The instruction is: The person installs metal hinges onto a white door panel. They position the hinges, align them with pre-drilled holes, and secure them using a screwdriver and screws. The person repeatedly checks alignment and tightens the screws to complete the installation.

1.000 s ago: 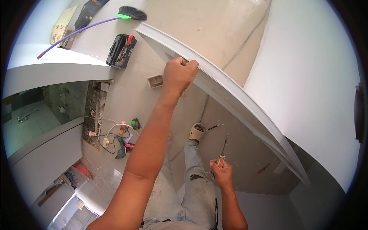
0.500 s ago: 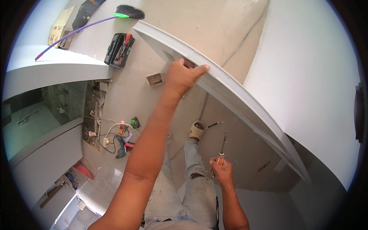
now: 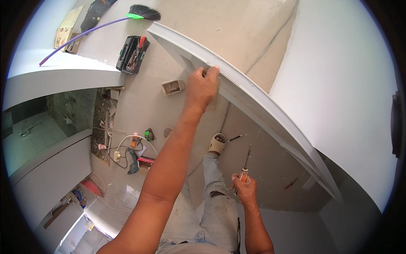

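A white door-like panel (image 3: 270, 101) stands on edge, running diagonally from upper centre to lower right. My left hand (image 3: 203, 86) is at its upper edge with fingers curled in and the thumb tip against the rim. Whatever those fingers hold is hidden; a thin, flat beige piece (image 3: 216, 96) shows beside the palm. Lower down, my right hand (image 3: 246, 189) is closed around a screwdriver (image 3: 243, 174) with an orange and clear handle. Its shaft points away from me, apart from the panel.
A black toolbox (image 3: 132, 55) and a purple-handled broom (image 3: 84, 34) lie at the upper left. Beside my left arm are a beige box (image 3: 172, 87), a green tape measure (image 3: 149, 134), a power drill (image 3: 133, 163) and cables. A dark pen-like stick (image 3: 234, 138) lies by my shoe.
My left hand has shifted slightly, its thumb drawing in from across the panel's edge toward the curled fingers. My right hand and the screwdriver stay put.
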Tool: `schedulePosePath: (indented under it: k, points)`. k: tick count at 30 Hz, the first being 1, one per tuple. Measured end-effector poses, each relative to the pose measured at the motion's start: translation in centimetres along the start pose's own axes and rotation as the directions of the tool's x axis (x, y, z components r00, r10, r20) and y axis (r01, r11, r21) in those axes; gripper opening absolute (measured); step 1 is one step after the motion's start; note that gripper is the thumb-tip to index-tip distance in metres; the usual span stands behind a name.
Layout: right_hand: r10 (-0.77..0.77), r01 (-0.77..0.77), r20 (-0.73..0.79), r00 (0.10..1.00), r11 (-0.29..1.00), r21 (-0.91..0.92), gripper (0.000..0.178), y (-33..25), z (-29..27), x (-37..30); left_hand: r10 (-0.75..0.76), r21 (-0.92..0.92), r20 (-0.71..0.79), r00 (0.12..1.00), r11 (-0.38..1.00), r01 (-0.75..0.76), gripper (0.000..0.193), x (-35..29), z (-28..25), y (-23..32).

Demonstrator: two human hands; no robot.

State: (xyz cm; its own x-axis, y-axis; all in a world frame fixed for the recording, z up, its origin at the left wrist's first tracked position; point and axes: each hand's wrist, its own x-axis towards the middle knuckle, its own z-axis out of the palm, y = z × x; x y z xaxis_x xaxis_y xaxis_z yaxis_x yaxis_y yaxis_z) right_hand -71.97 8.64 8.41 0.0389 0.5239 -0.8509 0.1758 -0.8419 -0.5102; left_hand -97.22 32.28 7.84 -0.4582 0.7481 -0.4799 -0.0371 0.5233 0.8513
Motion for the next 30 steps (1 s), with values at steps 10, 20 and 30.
schedulePosePath:
  k: [10,20,30]
  points:
    - [0.010,-0.010,-0.004,1.000,0.999,-0.053,0.022,1.9,-0.5,1.5,-0.008,-0.078,0.056,0.998,0.997,0.012,0.040,0.7,-1.6,-0.7]
    - [0.197,-0.176,0.017,0.980,0.908,-0.381,0.026,16.9,0.0,17.7,-0.644,-0.196,0.319,0.696,0.673,0.713,0.033,-11.4,-8.2,-21.5]
    - [-0.010,0.096,0.127,0.992,0.715,-0.692,0.044,16.6,11.1,34.3,-0.651,0.005,0.276,0.707,0.737,0.676,0.018,-5.8,-9.7,-38.6]
